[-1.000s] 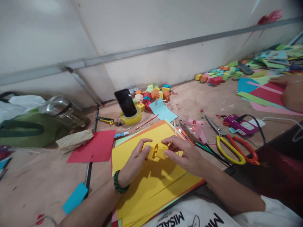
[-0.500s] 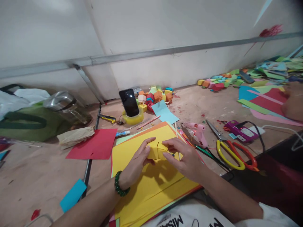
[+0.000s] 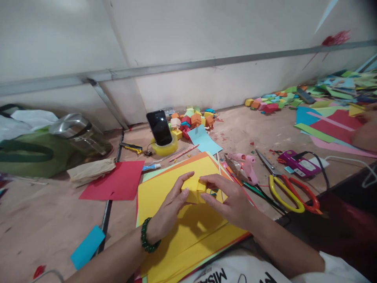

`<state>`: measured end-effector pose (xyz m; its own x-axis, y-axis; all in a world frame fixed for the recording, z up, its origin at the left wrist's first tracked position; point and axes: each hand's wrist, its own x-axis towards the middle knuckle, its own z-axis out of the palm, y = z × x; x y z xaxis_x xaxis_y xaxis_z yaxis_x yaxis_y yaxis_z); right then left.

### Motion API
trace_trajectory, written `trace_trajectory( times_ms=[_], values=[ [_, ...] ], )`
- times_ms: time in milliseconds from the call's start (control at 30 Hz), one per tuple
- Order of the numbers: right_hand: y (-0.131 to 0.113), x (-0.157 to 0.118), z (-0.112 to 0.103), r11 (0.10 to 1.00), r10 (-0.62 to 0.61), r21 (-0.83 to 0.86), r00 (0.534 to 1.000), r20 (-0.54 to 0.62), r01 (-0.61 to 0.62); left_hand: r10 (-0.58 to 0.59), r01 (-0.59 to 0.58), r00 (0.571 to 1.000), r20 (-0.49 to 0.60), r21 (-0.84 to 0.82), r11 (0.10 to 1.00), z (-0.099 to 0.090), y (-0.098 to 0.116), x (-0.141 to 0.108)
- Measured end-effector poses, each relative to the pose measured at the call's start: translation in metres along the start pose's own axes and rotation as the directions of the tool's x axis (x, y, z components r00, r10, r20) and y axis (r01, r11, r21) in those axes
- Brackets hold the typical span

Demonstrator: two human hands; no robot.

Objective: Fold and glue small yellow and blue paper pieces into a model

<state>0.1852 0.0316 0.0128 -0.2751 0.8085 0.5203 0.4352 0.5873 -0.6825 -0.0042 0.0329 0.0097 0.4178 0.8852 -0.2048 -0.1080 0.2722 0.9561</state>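
Observation:
A small yellow paper box (image 3: 193, 190), folded like a cube, is held between both hands above a stack of coloured paper sheets (image 3: 165, 251) with yellow on top. My left hand (image 3: 172, 202) grips its left side, thumb in front and fingers behind. My right hand (image 3: 226, 196) pinches a flap at its right side between thumb and fingers. A green bead bracelet (image 3: 149, 236) circles my left wrist. The underside of the box is hidden from me.
Scissors (image 3: 285, 192), a pink glue gun (image 3: 249, 167) and a purple power strip (image 3: 300, 163) lie to the right. Behind are a phone (image 3: 159, 127) on a tape roll (image 3: 165, 148) and paper cubes (image 3: 196, 119). A red sheet (image 3: 118, 182) lies left. Another person's hand (image 3: 365, 129) is at far right.
The yellow paper's slit has closed, and it now looks like a more compact box. My right fingers have pressed its flap in. Both hands stay in nearly the same place.

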Motion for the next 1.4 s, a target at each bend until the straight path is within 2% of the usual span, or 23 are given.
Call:
trace_trajectory(
  times_ms=[267, 433, 500, 667, 833, 933, 1100, 1233, 1300, 1400],
  values=[
    [0.003, -0.001, 0.006, 0.995, 0.097, 0.032, 0.993, -0.062, -0.095, 0.031, -0.031, 0.999, 0.006, 0.001, 1.0, 0.005, 0.001, 0.004],
    [0.007, -0.003, 0.007, 0.991, 0.127, 0.043, 0.992, -0.009, -0.127, -0.008, 0.008, 1.0, -0.024, -0.006, 1.0, 0.006, 0.003, 0.006],
    [0.007, -0.003, 0.004, 0.994, 0.107, 0.036, 0.994, 0.01, -0.108, -0.041, 0.041, 0.999, -0.017, -0.045, 0.998, 0.005, 0.004, 0.005],
    [0.004, 0.001, 0.0, 0.999, -0.044, 0.011, 0.999, 0.03, 0.044, -0.089, 0.092, 0.996, 0.026, -0.144, 0.985, 0.003, 0.006, 0.005],
    [0.008, -0.001, 0.004, 0.999, -0.006, 0.049, 1.0, 0.005, 0.006, -0.005, 0.013, 0.994, 0.106, -0.083, 0.996, -0.002, 0.001, 0.011],
    [0.01, -0.002, 0.005, 0.999, 0.015, 0.052, 1.0, -0.005, -0.015, 0.03, -0.028, 0.999, 0.043, -0.026, 0.999, -0.006, -0.002, 0.015],
    [0.011, -0.004, 0.011, 0.999, 0.038, 0.022, 0.999, 0.017, -0.038, 0.06, -0.06, 0.998, 0.003, -0.053, 0.997, -0.005, 0.0, 0.016],
    [0.018, -0.007, 0.007, 0.999, 0.009, -0.038, 1.0, 0.019, -0.008, 0.026, -0.029, 0.997, -0.07, -0.04, 0.999, 0.0, 0.009, 0.013],
    [0.022, -0.009, -0.004, 0.998, 0.025, -0.049, 0.999, -0.028, -0.026, 0.01, -0.016, 0.993, -0.119, -0.053, 0.998, 0.002, 0.012, 0.012],
    [0.022, -0.009, -0.027, 0.994, 0.052, -0.086, 0.979, -0.195, -0.07, 0.002, -0.02, 0.983, -0.183, -0.097, 0.995, 0.0, 0.013, 0.014]
  ],
)
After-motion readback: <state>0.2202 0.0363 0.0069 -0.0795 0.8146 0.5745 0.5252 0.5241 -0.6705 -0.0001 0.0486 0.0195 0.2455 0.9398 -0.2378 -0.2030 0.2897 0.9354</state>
